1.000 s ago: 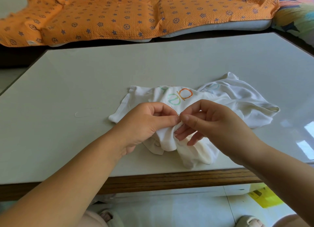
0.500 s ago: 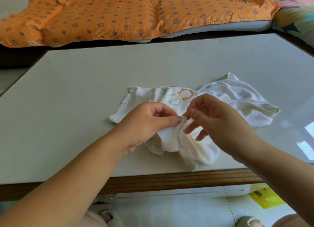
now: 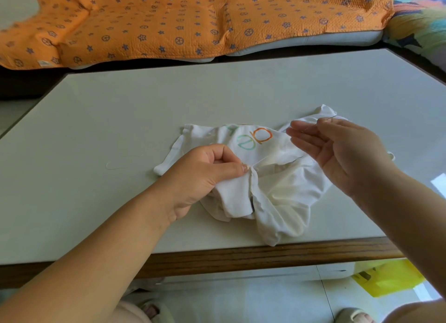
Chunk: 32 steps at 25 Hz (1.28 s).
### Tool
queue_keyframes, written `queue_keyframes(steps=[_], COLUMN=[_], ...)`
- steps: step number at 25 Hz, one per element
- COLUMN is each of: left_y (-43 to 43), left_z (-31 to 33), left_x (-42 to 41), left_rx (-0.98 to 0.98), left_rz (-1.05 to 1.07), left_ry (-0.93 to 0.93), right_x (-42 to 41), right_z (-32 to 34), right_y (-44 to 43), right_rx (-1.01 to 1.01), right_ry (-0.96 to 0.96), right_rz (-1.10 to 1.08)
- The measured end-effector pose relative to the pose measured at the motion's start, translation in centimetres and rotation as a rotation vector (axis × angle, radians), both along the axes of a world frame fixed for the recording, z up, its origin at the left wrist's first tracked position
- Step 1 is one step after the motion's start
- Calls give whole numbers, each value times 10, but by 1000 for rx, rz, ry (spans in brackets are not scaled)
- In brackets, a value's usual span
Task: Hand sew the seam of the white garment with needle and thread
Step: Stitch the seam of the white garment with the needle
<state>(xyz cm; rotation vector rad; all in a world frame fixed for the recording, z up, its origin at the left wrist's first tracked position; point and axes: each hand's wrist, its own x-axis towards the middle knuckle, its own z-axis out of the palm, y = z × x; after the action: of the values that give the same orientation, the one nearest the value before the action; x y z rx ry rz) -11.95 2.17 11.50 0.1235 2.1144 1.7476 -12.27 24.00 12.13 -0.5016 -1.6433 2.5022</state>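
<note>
From my remote seat, the pale worktop with its wooden front edge fills most of the view, and an orange blanket printed with blue stars and circles lies spread behind its far side. The white garment sits crumpled on the worktop near the front edge, right of centre, with orange and green letters showing on its upper fold. One bunched end reaches right to the edge. My two hands are apart. The left hand rests on the left part of the garment, with thumb and forefinger pinching a raised fold of the cloth at the seam. The right hand is lifted above the right side of the garment, palm turned inward. Its thumb and forefinger are closed on the needle and the other fingers are spread straight. A yellow bag lies on the floor below the worktop at right. A thin thread runs from the pinched fold up toward the right hand. The needle's dark tip pokes out above the fingertips.
</note>
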Motion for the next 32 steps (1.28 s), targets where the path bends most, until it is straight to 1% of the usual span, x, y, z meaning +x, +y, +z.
queue_keyframes(steps=[2,4,8,10,12,15,16,17,19,20,21,23,25,28,30,32], left_y=[0,-2,-3,-4,-4,-5,-4,-5,-3,-2,-1,0,0,1,1,-1], left_z=[0,1,2,2,2,2,2,2,2,2,1,0,0,-1,-1,-1], left_x=[0,-1,-1,-2,-2,-2,-2,-2,-2,-3,-3,-4,-4,-4,-4,-5], left_rx=[5,1,-4,1,0,-10,-6,1,9,7,6,6,13,11,1,-12], left_rz=[1,1,-10,-10,-12,-6,6,22,50,61,71,91,104,109,110,108], left_ry=[4,6,5,7,17,46,54,60,64,66,67,65,59,54,54,48], right_x=[-2,-5,-10,-11,-10,6,17,29,54,65,71,74,71,66,61,56], right_z=[-5,-9,-16,-17,-14,-4,-3,-4,-7,-7,-8,-10,-14,-21,-25,-24], right_y=[2,4,7,7,6,-8,-16,-26,-46,-54,-59,-61,-60,-61,-61,-58], right_rx=[207,373,600,688,725,762,846,988,1298,1413,1499,1619,1668,1646,1597,1498], right_ry=[-8,-2,29,39,32,65,89,133,318,412,475,500,472,428,421,383], right_rz=[-64,-99,-143,-156,-157,-32,34,94,134,133,139,180,211,243,277,298])
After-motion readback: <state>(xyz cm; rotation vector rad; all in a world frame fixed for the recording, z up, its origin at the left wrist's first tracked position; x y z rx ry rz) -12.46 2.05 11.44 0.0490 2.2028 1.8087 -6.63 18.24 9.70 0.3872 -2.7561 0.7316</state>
